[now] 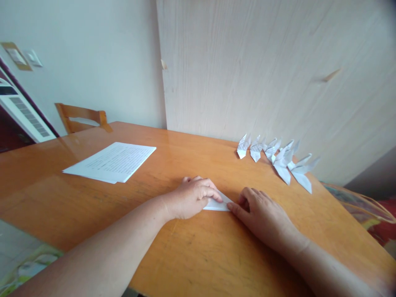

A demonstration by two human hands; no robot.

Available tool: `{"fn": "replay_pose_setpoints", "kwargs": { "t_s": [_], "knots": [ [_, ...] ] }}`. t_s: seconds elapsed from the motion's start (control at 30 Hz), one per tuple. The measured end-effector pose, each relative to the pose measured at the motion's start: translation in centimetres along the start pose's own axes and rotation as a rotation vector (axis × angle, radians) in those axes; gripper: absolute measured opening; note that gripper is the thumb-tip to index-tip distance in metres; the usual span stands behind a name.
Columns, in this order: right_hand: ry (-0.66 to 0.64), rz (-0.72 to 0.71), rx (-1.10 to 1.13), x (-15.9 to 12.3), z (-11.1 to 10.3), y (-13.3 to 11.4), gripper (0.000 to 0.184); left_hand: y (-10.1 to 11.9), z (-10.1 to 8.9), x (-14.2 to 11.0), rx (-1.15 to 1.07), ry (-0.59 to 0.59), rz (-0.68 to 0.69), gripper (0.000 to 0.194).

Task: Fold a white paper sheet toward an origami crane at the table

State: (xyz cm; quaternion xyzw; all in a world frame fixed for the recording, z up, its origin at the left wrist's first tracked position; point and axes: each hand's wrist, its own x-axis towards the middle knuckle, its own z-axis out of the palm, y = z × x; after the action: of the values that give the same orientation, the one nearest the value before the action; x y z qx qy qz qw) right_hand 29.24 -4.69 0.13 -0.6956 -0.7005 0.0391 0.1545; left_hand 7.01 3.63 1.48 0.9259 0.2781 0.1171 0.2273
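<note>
A small folded sheet of white paper (217, 203) lies on the table in front of me, narrowing to a point at its right. My left hand (198, 196) is over its left part, fingers bent and fingertips holding it down; that part is hidden beneath the hand. At the pointed right corner, the thumb of my right hand (258, 210) presses on the paper, and its other fingers are curled in. Farther back on the right stand several folded paper figures (282, 161) with upright wing-like flaps, some with print on them.
A stack of printed sheets (111, 161) lies on the wooden table (185, 260) at the left. Behind the table are a wall and a pale wooden panel (247, 70). A wooden chair (82, 115) stands beyond the far left edge.
</note>
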Motion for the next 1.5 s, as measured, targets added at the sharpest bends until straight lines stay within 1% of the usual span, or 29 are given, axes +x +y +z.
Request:
{"fn": "replay_pose_setpoints", "kwargs": {
  "t_s": [0.13, 0.2, 0.37, 0.67, 0.83, 1.0, 1.1, 1.23, 1.37, 1.43, 1.5],
  "knots": [
    [-0.015, -0.005, 0.000, 0.2, -0.2, -0.1, 0.028, 0.1, -0.3, 0.1, -0.008, -0.036, -0.033, 0.041],
    [-0.016, -0.003, 0.002, 0.3, -0.1, -0.1, 0.027, 0.3, -0.3, 0.1, -0.009, -0.038, -0.044, 0.038],
    [-0.007, -0.012, 0.017, 0.3, 0.0, 0.1, 0.027, 0.3, -0.1, 0.2, -0.004, -0.001, -0.046, 0.026],
    [-0.022, -0.023, 0.028, 0.3, 0.0, 0.3, 0.026, -0.3, -0.3, 0.0, -0.007, -0.027, -0.008, 0.029],
    [-0.035, -0.052, 0.052, 0.4, -0.1, 0.7, 0.023, -0.4, -0.4, 0.0, -0.007, -0.051, 0.004, 0.033],
    [-0.068, -0.071, 0.092, 0.2, -0.6, 1.2, 0.014, -0.6, -0.3, 0.1, -0.008, -0.038, 0.008, 0.033],
    [-0.027, -0.127, 0.117, -0.1, -0.8, 1.3, 0.009, -0.5, -0.3, 0.1, -0.007, -0.042, 0.014, 0.032],
    [0.063, -0.198, 0.233, -0.6, -0.7, 0.6, 0.012, -0.4, -0.5, 0.1, 0.006, -0.062, 0.012, 0.033],
    [0.041, -0.242, 0.369, -0.9, -0.7, -1.0, 0.013, -0.4, -0.4, 0.2, 0.005, -0.050, 0.003, 0.027],
    [0.019, -0.284, 0.369, -1.0, -0.8, -1.7, 0.013, -0.5, -0.3, 0.2, -0.002, -0.042, 0.017, 0.023],
    [-0.004, -0.343, 0.319, -1.1, -1.0, -2.2, 0.015, -0.6, -0.3, 0.2, -0.014, -0.040, 0.029, 0.021]
  ]
}}
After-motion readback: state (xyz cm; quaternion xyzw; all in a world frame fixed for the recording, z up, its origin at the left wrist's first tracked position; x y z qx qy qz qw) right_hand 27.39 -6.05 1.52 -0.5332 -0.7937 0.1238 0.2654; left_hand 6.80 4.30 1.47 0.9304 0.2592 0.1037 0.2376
